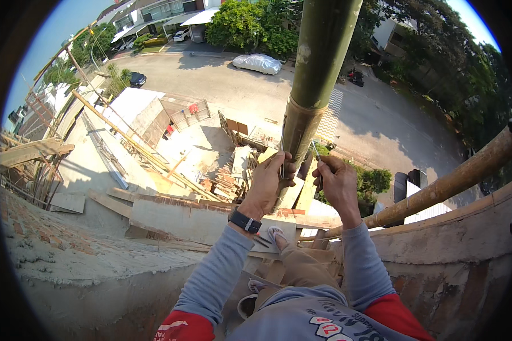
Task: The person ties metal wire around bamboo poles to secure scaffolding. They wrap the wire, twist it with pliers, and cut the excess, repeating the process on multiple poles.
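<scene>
The greatest risk was a fall: the person stood high up on scaffolding, sandalled feet on narrow planks, with the building site and the road far below both hands, and a slip of the grip or a shifted foot could have cost them their balance. A lesser one was dropping something, since anything let go from the fingers would have gone straight down among the bricks and timber beneath. The upright bamboo pole [317, 68] rose from just behind the hands to the top of the view, and the left hand [267, 182] was wrapped round it low down, fingers curled closed across its front and thumb out of sight behind; if that hold loosened, the pole could have swung or the body tipped forward. Just right of that hand, touching or nearly touching the pole, the right hand [337, 183] was closed on a thin metal piece [316, 152] that stuck up from between thumb and forefinger; it looked like a nail or a length of wire, though the view was too small to say which. A slanting bamboo pole [455, 181] ran from below the right wrist up to the right, along the top of a rough plastered wall [461, 238], well clear of both sets of fingers.
</scene>
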